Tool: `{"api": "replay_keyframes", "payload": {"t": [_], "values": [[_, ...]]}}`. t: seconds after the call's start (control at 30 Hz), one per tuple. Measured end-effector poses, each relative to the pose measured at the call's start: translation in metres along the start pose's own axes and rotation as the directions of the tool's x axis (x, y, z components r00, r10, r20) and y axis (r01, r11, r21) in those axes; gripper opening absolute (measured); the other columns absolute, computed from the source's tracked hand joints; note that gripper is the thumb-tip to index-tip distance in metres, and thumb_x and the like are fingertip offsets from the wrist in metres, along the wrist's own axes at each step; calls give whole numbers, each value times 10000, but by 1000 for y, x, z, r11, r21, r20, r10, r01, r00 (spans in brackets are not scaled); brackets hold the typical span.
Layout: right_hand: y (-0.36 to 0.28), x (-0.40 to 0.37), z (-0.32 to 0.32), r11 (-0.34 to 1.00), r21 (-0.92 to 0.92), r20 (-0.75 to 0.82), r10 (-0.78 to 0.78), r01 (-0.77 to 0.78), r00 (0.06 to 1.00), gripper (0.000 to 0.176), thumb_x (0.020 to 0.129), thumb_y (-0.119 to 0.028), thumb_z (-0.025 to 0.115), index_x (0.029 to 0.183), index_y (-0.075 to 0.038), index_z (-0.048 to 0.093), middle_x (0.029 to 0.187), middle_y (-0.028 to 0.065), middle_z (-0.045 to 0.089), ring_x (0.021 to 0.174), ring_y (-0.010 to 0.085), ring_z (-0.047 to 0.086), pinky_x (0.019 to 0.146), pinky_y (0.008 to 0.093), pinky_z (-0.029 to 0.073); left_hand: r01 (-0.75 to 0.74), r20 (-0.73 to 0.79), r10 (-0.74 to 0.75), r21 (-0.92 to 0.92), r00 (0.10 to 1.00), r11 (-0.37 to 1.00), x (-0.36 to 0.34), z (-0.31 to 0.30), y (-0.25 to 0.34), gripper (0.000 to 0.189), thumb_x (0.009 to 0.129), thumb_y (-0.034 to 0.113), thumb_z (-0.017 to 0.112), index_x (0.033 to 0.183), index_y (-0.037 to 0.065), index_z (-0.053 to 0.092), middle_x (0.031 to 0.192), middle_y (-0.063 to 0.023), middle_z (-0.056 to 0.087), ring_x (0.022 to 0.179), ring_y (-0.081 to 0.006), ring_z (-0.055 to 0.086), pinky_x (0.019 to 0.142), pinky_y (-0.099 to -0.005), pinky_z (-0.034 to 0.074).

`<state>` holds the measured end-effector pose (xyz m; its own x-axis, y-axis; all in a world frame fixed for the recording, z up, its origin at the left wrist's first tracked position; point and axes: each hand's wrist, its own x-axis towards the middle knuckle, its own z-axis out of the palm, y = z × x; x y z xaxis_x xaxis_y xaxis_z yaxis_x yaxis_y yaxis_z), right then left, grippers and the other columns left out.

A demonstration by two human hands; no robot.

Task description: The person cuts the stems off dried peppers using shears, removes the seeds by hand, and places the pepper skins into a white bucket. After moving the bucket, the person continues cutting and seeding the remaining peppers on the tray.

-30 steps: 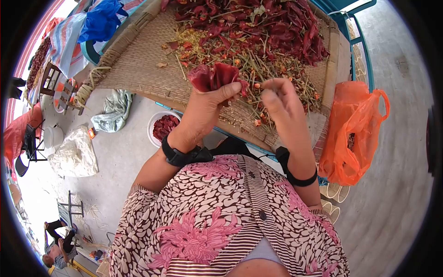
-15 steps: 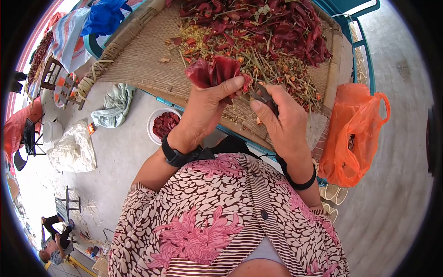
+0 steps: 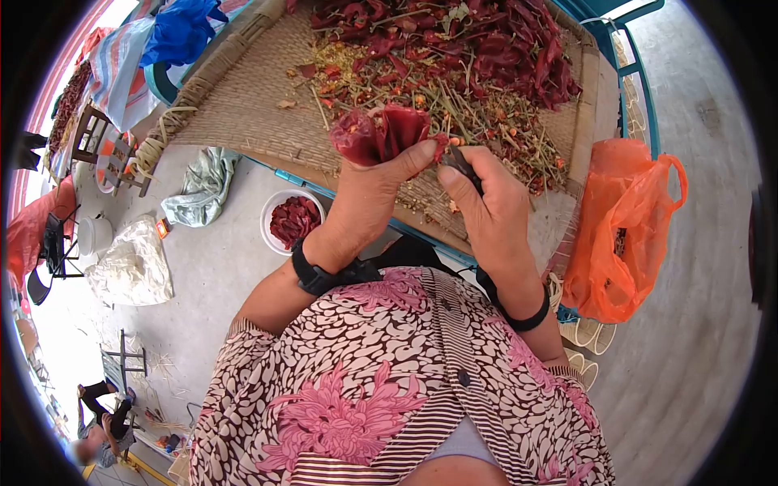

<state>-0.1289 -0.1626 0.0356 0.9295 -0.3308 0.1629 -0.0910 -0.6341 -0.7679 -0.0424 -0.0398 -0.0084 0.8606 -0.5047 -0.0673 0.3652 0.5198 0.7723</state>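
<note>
My left hand (image 3: 377, 190) is closed round a bunch of dried red peppers (image 3: 381, 138), held up over the front edge of the woven tray. The thumb presses across the bunch, and its stem ends point right. My right hand (image 3: 490, 194) grips dark scissors (image 3: 463, 168), mostly hidden by the fingers, with their tip right at the stem ends. Behind both hands, a heap of dried red peppers (image 3: 519, 53) lies on the woven tray (image 3: 235, 105). Cut stems and seeds (image 3: 462, 113) are strewn in front of the heap.
An orange plastic bag (image 3: 620, 235) hangs at the tray's right side. On the floor to the left stand a white bowl (image 3: 269, 217) of red peppers, a grey-green cloth (image 3: 201, 188) and a white plastic bag (image 3: 134, 263). A person (image 3: 105, 425) sits at the lower left.
Both hands have shifted slightly; the pepper bunch has tilted and moved a little right. The scissors have closed in toward the stem ends and show less of their blades.
</note>
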Motion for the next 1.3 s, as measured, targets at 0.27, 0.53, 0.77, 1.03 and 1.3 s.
{"api": "replay_keyframes", "payload": {"t": [0.27, 0.53, 0.77, 1.03, 1.3], "values": [[9, 3, 0, 837, 495, 213, 146, -236, 966, 257, 944, -274, 585, 942, -17, 594, 628, 2, 481, 513, 69, 463, 461, 254, 342, 193, 104, -178, -157, 979, 969, 2, -5, 4, 195, 836, 71, 702, 1011, 66, 616, 901, -14, 651, 803, -107, 592, 709, -257, 456], [19, 5, -10, 53, 746, 665, -15, -663, 747, 287, 994, -290, 480, 938, -22, 566, 592, -34, 419, 372, 28, 309, 359, 186, 235, 399, 304, -322, -241, 897, 885, 10, -18, -1, 197, 856, 119, 686, 1003, 17, 604, 854, -61, 649, 775, -155, 605, 732, -291, 477], [8, 5, -11, 519, 705, 470, 169, -484, 866, 279, 972, -299, 534, 959, -24, 580, 619, -30, 470, 438, 41, 369, 417, 193, 266, 321, 285, -238, -293, 928, 901, 12, -10, 0, 170, 866, 106, 680, 1001, 34, 606, 877, -56, 652, 776, -136, 596, 721, -274, 480], [1, -2, -4, 999, 39, 20, 36, -36, 999, 313, 904, -333, 621, 976, -32, 573, 740, 109, 587, 640, 243, 581, 592, 342, 445, 313, 177, -279, -200, 944, 929, 10, -8, 5, 197, 851, 61, 689, 1028, 69, 604, 940, -13, 652, 798, -106, 584, 725, -260, 464], [5, 5, -5, 997, -57, 109, -36, 43, 993, 271, 925, -303, 587, 949, -34, 565, 756, 146, 565, 659, 316, 569, 608, 366, 448, 315, 186, -285, -160, 940, 935, 9, -9, 3, 209, 839, 54, 699, 1025, 65, 606, 940, -15, 656, 804, -88, 574, 687, -238, 442]]}}
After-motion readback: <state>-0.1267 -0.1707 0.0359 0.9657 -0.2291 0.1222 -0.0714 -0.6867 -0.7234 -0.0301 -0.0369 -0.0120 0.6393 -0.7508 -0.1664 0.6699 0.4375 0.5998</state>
